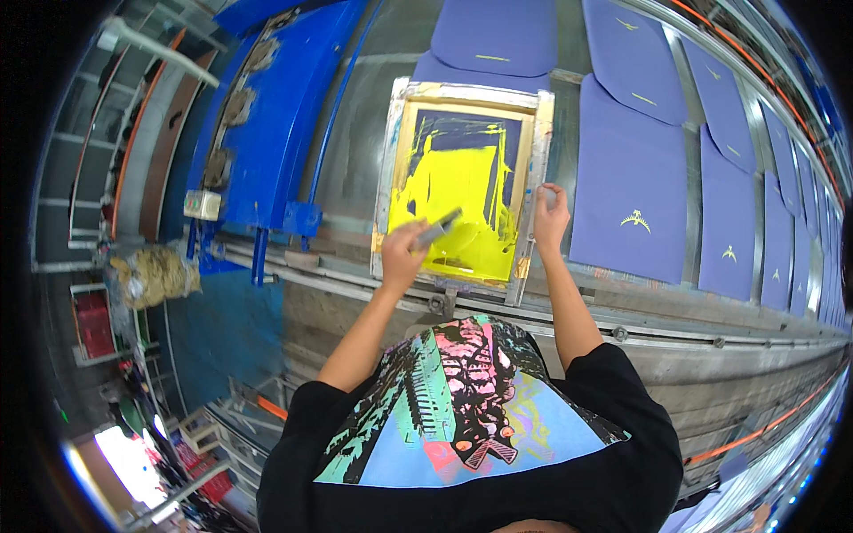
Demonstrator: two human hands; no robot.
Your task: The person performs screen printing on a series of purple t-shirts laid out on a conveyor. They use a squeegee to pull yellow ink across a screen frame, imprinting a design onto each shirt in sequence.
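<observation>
— where is the squeegee (437, 231)?
— over yellow ink (458, 182) inside the screen frame (471, 92), my left fingers (412, 231) clamped on its end; whether my right fingers (556, 190) grip anything, i cannot tell.
— handling?
— probably light, stiff, ink-slick: hold above the blade.

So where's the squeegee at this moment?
Near the middle of the head view, the squeegee is in the left hand, over the yellow ink in the left half of the frame.
</observation>
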